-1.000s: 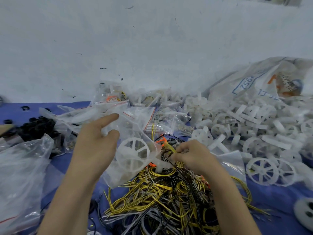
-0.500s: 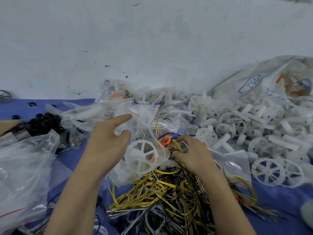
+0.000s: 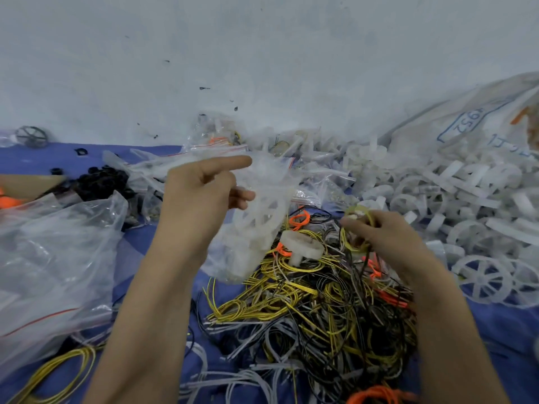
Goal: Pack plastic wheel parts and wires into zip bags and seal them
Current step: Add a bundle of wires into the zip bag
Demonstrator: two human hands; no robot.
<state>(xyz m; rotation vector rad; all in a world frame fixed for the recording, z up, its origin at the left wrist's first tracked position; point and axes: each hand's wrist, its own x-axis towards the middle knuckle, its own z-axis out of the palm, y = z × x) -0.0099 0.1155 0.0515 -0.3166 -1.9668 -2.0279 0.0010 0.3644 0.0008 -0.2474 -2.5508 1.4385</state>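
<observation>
Currently: my left grip [image 3: 201, 199] clasps zip bag [image 3: 272, 173], wheel part [image 3: 262, 221] inside, mouth held up to receive; my right grip [image 3: 388, 237] pinches yellow wire coil [image 3: 360, 212] above wire pile [image 3: 320, 304].

A pale grey-white wall [image 3: 262, 53] fills the upper half of the view. It is plain and matt, with cloudy, uneven shading. Small dark specks [image 3: 204, 88] and scuffs dot it, most of them low and left of centre. At its foot the wall meets a blue cloth [image 3: 52, 158] along a level line on the left. Further right that line is hidden. The cloth covers the surface below and shows again in a bare, slightly wrinkled patch at the lower right. Whether it lies on a table or the floor cannot be told. The light is soft and even, and shadows are faint.
</observation>
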